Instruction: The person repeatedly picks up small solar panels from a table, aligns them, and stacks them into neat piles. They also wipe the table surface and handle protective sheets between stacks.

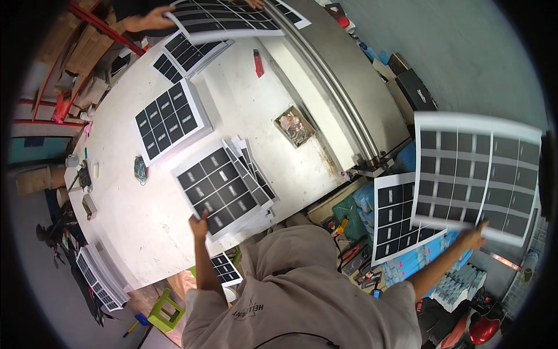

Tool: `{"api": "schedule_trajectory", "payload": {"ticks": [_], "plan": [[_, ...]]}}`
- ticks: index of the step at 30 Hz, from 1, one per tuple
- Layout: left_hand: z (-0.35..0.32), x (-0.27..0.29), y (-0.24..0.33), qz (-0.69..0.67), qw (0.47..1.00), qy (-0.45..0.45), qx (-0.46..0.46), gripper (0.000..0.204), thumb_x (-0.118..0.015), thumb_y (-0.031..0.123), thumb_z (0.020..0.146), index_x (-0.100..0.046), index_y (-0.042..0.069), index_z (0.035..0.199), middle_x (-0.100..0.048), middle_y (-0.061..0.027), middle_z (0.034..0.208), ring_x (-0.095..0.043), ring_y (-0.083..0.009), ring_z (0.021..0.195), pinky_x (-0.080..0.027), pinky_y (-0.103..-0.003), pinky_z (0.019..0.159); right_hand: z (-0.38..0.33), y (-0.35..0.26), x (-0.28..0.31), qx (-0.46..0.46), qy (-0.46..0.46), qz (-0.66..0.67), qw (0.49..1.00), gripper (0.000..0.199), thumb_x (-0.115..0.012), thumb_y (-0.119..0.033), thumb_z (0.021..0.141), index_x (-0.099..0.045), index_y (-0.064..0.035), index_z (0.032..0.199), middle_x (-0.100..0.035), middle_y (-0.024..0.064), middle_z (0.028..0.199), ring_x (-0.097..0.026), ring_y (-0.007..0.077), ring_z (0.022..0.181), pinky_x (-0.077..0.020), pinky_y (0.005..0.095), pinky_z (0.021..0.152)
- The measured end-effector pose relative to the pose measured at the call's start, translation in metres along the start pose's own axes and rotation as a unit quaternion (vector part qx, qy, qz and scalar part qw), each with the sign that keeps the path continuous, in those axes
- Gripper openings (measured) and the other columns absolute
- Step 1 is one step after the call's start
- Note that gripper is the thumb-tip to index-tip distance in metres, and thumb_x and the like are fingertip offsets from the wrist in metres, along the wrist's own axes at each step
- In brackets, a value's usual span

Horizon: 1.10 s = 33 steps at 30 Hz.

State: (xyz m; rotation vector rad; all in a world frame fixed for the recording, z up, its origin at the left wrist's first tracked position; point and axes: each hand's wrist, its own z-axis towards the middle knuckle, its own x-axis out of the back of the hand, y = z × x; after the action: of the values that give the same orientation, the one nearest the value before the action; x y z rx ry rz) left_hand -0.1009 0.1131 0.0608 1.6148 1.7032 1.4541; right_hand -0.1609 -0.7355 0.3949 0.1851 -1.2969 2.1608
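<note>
My right hand (472, 237) is stretched far out to the right, gripping the lower edge of a white sheet (456, 166) printed with rows of black rectangles. Motion smears this sheet. Just below it, a similar black-printed sheet (392, 212) lies on blue-wrapped packs. On the near part of the white table (244, 93), my left hand (199, 224) pinches the near left edge of a loose stack of printed sheets (218, 186). Several sheets in that stack are fanned out crookedly on its right side.
A neater printed stack (168, 122) and another pile (195, 52) lie farther back. Across the table, another person's hand (148, 20) holds a bent printed sheet (226, 20). A red cutter (258, 63), a small box (295, 127) and a long metal roller (331, 81) are nearby.
</note>
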Motion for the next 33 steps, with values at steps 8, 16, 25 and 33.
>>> {"api": "schedule_trajectory", "payload": {"ticks": [8,16,25,33], "plan": [[0.008,-0.080,0.026,0.408,0.849,0.326,-0.080,0.075,-0.086,0.054,0.070,-0.060,-0.003,0.111,-0.065,-0.0199,0.098,-0.063,-0.0382,0.093,-0.050,-0.046,0.086,-0.152,-0.050,-0.328,0.027,-0.129,0.249,0.960,0.052,-0.074,-0.030,0.091,-0.051,0.0132,0.109,-0.061,0.0241,0.102,-0.060,0.0339,0.096,-0.0494,0.0459,0.087],[0.039,-0.272,0.177,0.049,0.981,-0.067,-0.178,0.049,-0.084,0.036,0.081,-0.065,0.003,0.112,-0.072,-0.0124,0.095,-0.069,-0.0214,0.092,-0.053,-0.036,0.078,-0.225,0.031,-0.321,-0.065,-0.679,0.092,0.726,0.052,-0.070,-0.039,0.093,-0.061,0.0081,0.115,-0.067,0.0196,0.110,-0.064,0.0257,0.098,-0.0496,0.0367,0.087],[0.044,-0.292,0.192,-0.188,0.963,-0.188,0.046,0.052,-0.085,0.032,0.079,-0.067,-0.005,0.111,-0.071,-0.0105,0.103,-0.064,-0.0201,0.090,-0.050,-0.034,0.086,-0.104,0.126,-0.013,0.044,-0.325,-0.431,0.841,0.107,-0.055,-0.090,0.070,-0.071,0.0114,0.101,-0.071,0.0287,0.101,-0.068,0.0442,0.097,-0.0531,0.0498,0.088],[0.002,-0.114,0.226,-0.084,0.994,-0.047,-0.054,0.032,-0.081,0.018,0.084,-0.070,-0.003,0.106,-0.072,-0.0086,0.099,-0.065,-0.0167,0.089,-0.051,-0.029,0.083,-0.111,0.168,0.028,-0.183,-0.271,-0.521,0.789,0.135,-0.051,-0.101,0.054,-0.060,0.0146,0.123,-0.060,0.0291,0.129,-0.048,0.0465,0.128,-0.0419,0.0570,0.102]]}}
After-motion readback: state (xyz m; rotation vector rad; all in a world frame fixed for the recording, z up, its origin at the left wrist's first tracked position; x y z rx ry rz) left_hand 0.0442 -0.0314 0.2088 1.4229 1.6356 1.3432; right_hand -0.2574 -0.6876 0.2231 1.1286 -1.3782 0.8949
